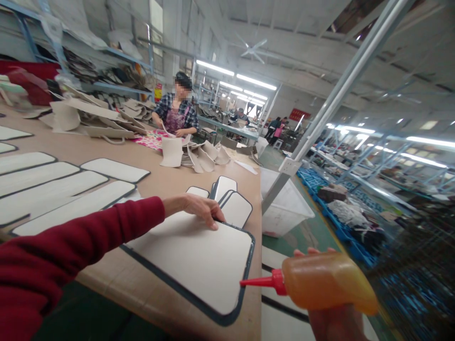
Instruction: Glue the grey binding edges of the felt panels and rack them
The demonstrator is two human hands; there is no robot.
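My right hand [336, 322] is wrapped round a squeeze bottle [325, 280] of amber liquid, held on its side. The bottle's red nozzle [259, 282] points left, its tip at the dark right border of a white panel [192, 260]. That panel has rounded corners and a dark edge, and lies at the near corner of the table. My left hand [202, 208], in a red sleeve, grips the panel's far edge, thumb on top; its other fingertips are partly hidden. Just beyond it lie smaller dark-edged white panels [237, 208], overlapping one another.
More dark-edged panels [71, 182] lie in rows at left on the brown table [142, 147]. Beige cut pieces [206, 154] are heaped farther back, where another person [177, 109] handles patterned cloth. A metal post [320, 123] and a white bin [284, 203] stand beyond the table's right edge.
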